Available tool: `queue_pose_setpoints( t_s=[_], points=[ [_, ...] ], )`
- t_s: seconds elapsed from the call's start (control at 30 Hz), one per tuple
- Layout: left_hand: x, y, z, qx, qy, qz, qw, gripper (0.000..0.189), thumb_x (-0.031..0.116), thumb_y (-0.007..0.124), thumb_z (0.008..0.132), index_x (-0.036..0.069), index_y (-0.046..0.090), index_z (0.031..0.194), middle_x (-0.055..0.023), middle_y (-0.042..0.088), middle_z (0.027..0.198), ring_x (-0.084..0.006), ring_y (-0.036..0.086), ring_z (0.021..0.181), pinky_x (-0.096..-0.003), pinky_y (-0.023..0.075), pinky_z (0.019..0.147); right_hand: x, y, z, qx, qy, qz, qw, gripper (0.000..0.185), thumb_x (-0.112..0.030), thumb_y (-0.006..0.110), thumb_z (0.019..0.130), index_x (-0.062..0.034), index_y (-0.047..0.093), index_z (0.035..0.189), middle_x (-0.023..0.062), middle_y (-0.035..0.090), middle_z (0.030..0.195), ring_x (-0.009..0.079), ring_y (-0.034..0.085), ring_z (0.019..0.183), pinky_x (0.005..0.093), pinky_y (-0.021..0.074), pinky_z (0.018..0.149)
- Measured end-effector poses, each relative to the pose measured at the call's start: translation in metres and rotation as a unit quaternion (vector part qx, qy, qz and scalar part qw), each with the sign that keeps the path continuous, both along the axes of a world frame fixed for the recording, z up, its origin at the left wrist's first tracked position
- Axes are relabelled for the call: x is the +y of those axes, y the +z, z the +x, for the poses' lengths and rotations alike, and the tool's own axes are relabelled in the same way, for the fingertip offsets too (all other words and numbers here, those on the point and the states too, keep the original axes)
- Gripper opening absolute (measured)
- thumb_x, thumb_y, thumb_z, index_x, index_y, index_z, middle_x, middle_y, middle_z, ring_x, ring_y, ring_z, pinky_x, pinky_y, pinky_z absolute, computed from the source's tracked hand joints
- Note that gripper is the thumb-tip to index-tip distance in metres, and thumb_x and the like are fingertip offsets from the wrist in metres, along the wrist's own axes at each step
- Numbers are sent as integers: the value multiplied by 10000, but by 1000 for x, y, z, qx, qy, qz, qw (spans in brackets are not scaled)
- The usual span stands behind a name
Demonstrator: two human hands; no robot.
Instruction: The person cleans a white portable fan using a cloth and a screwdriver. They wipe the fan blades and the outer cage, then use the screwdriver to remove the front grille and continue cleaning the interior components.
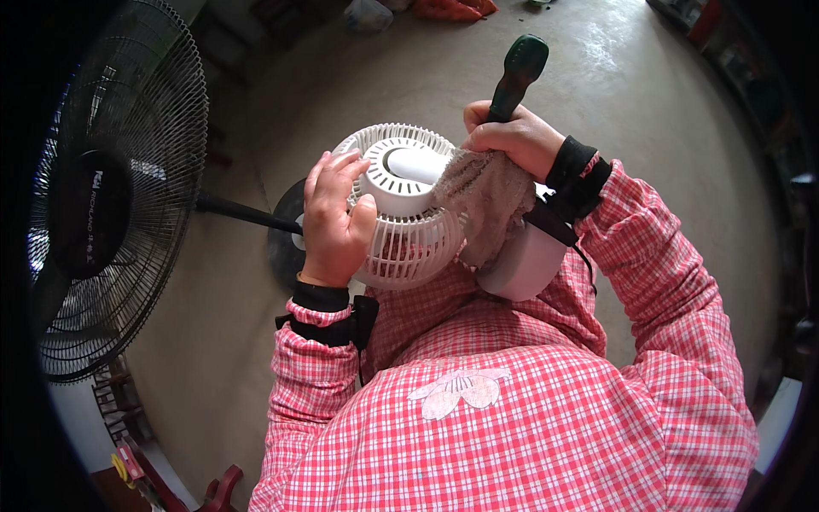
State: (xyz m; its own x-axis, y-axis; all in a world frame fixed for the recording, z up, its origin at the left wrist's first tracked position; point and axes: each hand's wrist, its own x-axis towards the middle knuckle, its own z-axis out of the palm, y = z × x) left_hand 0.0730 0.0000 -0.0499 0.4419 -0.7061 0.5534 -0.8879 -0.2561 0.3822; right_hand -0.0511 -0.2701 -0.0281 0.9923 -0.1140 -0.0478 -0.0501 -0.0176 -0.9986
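A small white electric fan [409, 240] lies tilted over my lap, the rear of its slatted cage and its round motor housing [400, 192] facing up. My left hand [339, 217] holds the cage's left side, fingertips against the housing. In my right hand [512, 141] are a screwdriver [524, 64], its dark green handle pointing up and away, and a grey-brown cloth [489, 205]. The screwdriver's shaft is hidden by hand and cloth. That cloth drapes over the fan's neck and partly over its pale base [521, 262], which rests against my right thigh.
To the left stands a large black pedestal fan [115, 192], its pole [249, 214] running to a round base [285, 233] beside my left hand. Beyond lie a plastic bag [368, 16] and an orange-red bag [454, 8] on the concrete floor [640, 128]. Shelving [736, 70] lines the right.
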Motion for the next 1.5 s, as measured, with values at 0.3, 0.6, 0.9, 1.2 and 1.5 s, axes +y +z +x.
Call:
queue_pose_setpoints(
  t_s=[0.3,0.6,0.9,1.2,1.5],
  points=[
    [1,-1,0,1,7,3,1000,407,137,573,848,27,679,1225,-175,667,1301,-434,523,1325,-518,347,1201,6,9,1,14,-1,-28,1000,231,-133,668,871,-80,492,732,-59,450,722,45,446,721,252,369,650],
    [-1,-1,1,-10,-2,-6,1000,398,143,576,848,21,682,1211,-174,674,1282,-410,553,1296,-517,351,1202,18,3,4,13,-22,-35,999,238,-134,669,863,-74,487,723,-57,452,716,52,431,713,265,360,635],
    [-2,1,1,-16,-17,-19,1000,395,158,572,835,10,686,1183,-184,684,1253,-381,599,1241,-523,358,1201,27,20,27,58,78,-187,978,168,-158,647,826,-52,547,743,-24,498,700,79,468,717,289,395,648],
    [-1,-1,-1,-13,-3,-29,999,392,148,572,838,3,703,1177,-180,690,1247,-357,598,1265,-516,362,1204,42,-1,12,-5,30,-139,990,203,-161,728,838,-52,566,783,-8,511,734,103,486,733,305,416,663],
    [4,-2,-1,-14,-13,-30,999,397,140,575,837,-7,689,1188,-188,689,1246,-351,605,1254,-520,349,1210,-73,52,-72,-207,2,214,955,143,-196,584,1027,-64,609,975,30,637,870,101,627,842,272,520,757]
  ],
)
